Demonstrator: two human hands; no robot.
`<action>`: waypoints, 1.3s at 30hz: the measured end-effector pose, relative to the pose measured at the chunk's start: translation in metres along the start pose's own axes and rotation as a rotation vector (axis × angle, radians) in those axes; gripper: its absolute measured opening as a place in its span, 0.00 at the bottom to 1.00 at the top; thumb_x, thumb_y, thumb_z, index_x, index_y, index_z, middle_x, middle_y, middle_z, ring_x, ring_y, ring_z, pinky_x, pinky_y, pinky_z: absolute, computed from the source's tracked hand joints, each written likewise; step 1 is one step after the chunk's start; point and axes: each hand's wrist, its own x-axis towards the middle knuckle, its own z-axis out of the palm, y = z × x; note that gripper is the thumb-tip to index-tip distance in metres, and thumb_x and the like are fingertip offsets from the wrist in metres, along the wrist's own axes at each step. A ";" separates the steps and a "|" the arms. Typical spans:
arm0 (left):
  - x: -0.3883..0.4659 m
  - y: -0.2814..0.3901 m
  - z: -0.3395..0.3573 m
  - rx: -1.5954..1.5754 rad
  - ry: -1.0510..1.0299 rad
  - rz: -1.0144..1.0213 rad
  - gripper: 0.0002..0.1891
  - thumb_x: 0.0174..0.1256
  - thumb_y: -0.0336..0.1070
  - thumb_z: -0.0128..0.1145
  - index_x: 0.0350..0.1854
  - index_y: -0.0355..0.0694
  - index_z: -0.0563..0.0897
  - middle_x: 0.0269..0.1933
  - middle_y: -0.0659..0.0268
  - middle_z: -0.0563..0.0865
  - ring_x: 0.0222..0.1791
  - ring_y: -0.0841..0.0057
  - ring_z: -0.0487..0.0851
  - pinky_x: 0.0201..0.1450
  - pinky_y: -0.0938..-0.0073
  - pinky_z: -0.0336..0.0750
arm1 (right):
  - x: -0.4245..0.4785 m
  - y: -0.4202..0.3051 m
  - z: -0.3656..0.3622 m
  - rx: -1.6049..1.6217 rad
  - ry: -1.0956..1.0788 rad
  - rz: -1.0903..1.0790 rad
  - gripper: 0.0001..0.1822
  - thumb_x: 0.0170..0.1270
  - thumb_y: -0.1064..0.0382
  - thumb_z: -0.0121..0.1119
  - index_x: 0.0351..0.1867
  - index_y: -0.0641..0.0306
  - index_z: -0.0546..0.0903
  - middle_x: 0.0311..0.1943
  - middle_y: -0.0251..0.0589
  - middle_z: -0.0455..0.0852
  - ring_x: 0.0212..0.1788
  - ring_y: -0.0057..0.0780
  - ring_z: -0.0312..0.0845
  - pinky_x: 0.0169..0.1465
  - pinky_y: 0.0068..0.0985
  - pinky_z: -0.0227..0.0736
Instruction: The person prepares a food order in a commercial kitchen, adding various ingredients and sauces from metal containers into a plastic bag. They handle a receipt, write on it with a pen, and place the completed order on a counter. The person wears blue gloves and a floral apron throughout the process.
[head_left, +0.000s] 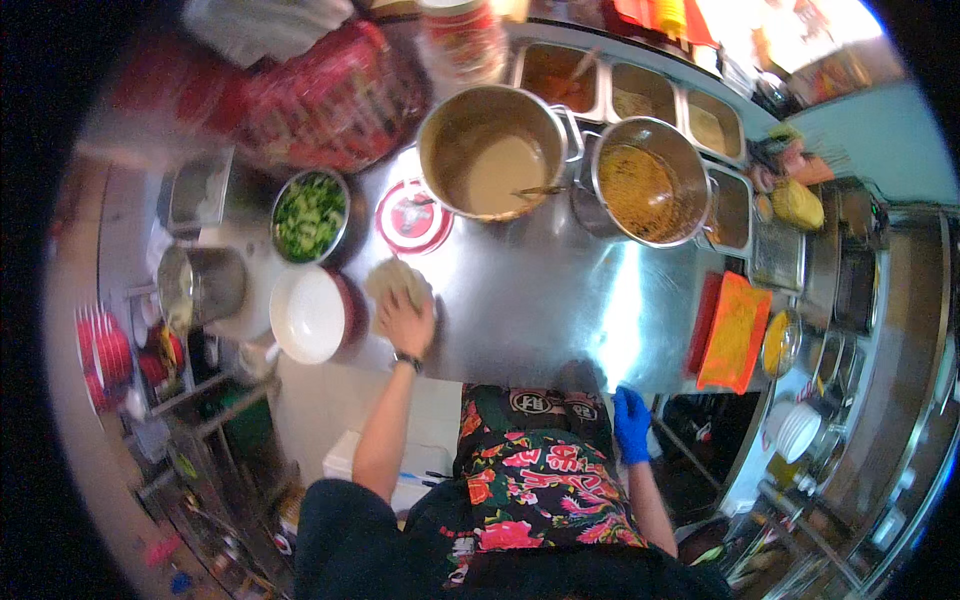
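On the stainless steel counter (510, 300), my left hand (407, 322) presses down on a pale folded cloth (391, 279). A dark band circles that wrist. Just left of the cloth stands a white-lined bowl (306, 315) with a red outside. Behind it is a metal bowl of chopped green vegetables (311, 217). A round red-and-white lid or mat (414, 216) lies beyond the cloth. My right hand (631, 426), in a blue glove, hangs low by the counter's front edge. Its fingers are slightly apart, and nothing shows in them.
At the back stand a pot of tan liquid (491, 161) and a pot of yellow-orange sauce (637, 187). Behind them sit metal food pans (643, 97). To the right lies an orange tray or board (735, 330); to the left, a metal pot (202, 289). A red plastic bag (322, 105) occupies the back left.
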 end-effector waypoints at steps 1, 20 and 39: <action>-0.024 0.013 -0.007 -0.020 -0.012 0.037 0.32 0.59 0.55 0.53 0.61 0.39 0.69 0.67 0.45 0.63 0.65 0.44 0.60 0.65 0.44 0.54 | 0.023 -0.077 0.009 0.122 -0.070 -0.054 0.17 0.65 0.68 0.55 0.56 0.66 0.75 0.32 0.35 0.83 0.36 0.21 0.77 0.44 0.23 0.72; -0.085 0.300 0.100 -0.034 0.004 0.416 0.36 0.66 0.55 0.40 0.70 0.36 0.56 0.71 0.42 0.53 0.72 0.44 0.45 0.71 0.44 0.35 | -0.013 -0.091 -0.113 -0.315 -0.272 -0.257 0.13 0.59 0.64 0.59 0.46 0.61 0.80 0.32 0.46 0.82 0.34 0.45 0.76 0.39 0.37 0.68; -0.169 0.271 0.080 0.049 -0.112 0.693 0.35 0.64 0.56 0.44 0.68 0.39 0.62 0.70 0.45 0.56 0.72 0.50 0.51 0.71 0.48 0.45 | -0.035 0.050 -0.174 0.287 -0.043 0.392 0.14 0.70 0.62 0.49 0.49 0.69 0.78 0.36 0.38 0.84 0.38 0.22 0.78 0.44 0.22 0.73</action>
